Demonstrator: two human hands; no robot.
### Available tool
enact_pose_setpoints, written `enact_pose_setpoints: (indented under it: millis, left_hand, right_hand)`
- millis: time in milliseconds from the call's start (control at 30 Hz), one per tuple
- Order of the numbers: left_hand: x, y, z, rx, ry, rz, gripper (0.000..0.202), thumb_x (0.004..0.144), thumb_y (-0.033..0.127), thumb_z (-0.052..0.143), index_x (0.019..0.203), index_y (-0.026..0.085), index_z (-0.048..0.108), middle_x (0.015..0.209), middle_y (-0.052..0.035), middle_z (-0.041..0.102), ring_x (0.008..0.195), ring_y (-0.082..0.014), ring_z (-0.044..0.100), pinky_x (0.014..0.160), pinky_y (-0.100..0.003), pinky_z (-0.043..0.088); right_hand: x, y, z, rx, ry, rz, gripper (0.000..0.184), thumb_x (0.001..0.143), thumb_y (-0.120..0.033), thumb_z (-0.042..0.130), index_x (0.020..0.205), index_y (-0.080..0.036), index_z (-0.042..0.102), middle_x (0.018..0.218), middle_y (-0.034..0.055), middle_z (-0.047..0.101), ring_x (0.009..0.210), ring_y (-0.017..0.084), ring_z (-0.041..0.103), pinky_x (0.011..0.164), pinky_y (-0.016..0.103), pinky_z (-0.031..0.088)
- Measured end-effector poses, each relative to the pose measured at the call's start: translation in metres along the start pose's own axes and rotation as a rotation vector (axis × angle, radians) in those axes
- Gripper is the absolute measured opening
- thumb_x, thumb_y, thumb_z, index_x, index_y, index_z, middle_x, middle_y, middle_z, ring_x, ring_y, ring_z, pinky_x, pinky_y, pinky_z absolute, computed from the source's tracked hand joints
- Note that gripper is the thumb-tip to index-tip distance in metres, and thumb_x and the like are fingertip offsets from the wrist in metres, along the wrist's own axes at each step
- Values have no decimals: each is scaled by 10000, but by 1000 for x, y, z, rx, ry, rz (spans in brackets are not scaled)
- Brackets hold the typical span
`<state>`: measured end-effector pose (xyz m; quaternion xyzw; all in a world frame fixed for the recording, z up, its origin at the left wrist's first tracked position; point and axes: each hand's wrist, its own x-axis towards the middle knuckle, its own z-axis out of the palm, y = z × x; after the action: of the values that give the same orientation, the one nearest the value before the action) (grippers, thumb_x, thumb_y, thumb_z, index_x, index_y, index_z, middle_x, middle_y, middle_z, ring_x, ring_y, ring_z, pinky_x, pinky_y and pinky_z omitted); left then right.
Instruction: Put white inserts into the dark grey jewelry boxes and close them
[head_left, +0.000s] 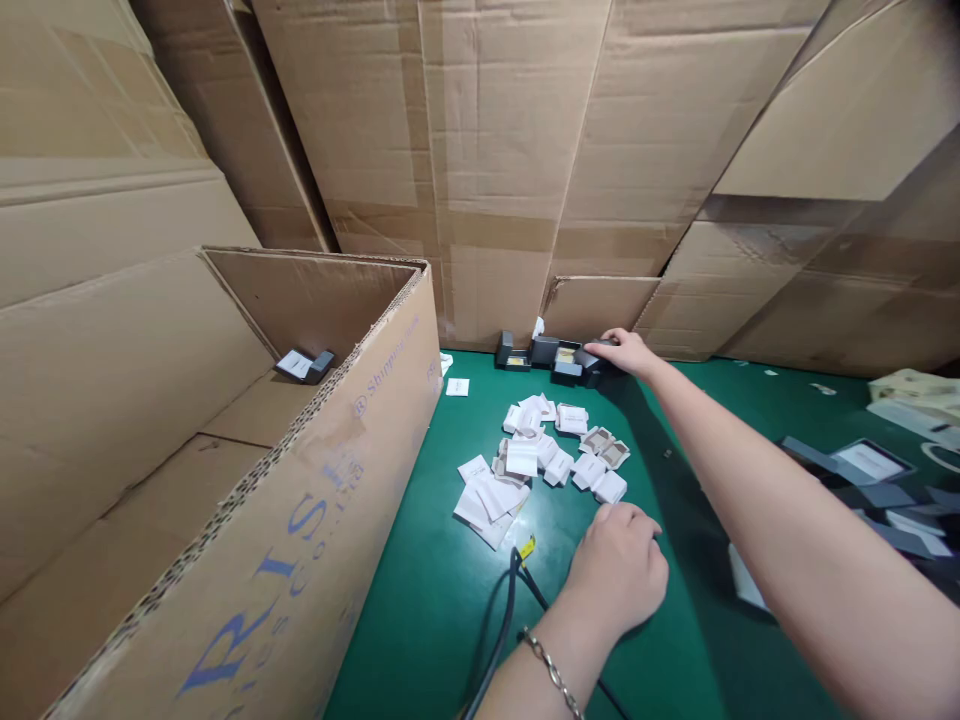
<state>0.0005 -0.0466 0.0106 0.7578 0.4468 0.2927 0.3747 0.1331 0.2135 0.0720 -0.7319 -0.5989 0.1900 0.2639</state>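
Observation:
My right hand [628, 352] reaches far across the green table [420, 600], its fingers closed on a small dark grey box [592, 362] at the back, beside a few more dark boxes [534, 352]. Resting on the table nearer me, my left hand [619, 565] has its fingers curled down and touches the near edge of a scattered pile of small white cards and pads [536, 460]. A bracelet circles the left wrist. Whether the left hand holds a card is hidden.
A large open cardboard carton [315, 470] stands at the left with one dark box [304, 365] inside. Flattened cardboard sheets [510, 160] wall the back. A black cable [502, 620] lies near my left wrist. Grey box parts [862, 470] lie at the right.

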Motion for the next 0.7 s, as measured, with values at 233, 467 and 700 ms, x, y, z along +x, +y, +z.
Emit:
enact_pose_setpoints:
  millis: [233, 467, 700]
  left_hand:
    - [3, -2, 0, 41, 24, 58, 329, 815, 173, 390, 1026, 129, 638, 1053, -95, 614, 1036, -219, 522, 960, -354, 442]
    - [5, -2, -2, 65, 20, 99, 306, 807, 157, 403, 999, 124, 639, 1041, -94, 628, 1017, -209, 542, 965, -347, 425]
    - [6, -1, -3, 74, 34, 107, 258, 801, 140, 423, 956, 141, 629, 1023, -88, 634, 1015, -198, 554, 967, -346, 415]
  right_hand:
    - [-47, -22, 19, -148, -82, -97, 530, 678, -601, 591, 1076, -253, 548, 1245, 86, 415, 1098, 260, 512, 952, 360, 397]
    - [-97, -12, 8, -356, 115, 132, 592, 726, -651, 512, 1120, -217, 590, 1441, 125, 279, 1311, 412, 207, 994, 650, 185]
    - [-123, 12, -7, -653, 180, 138, 721, 662, -594, 646, 1194, -124, 518, 1400, 199, 327, 1305, 413, 187, 982, 702, 18]
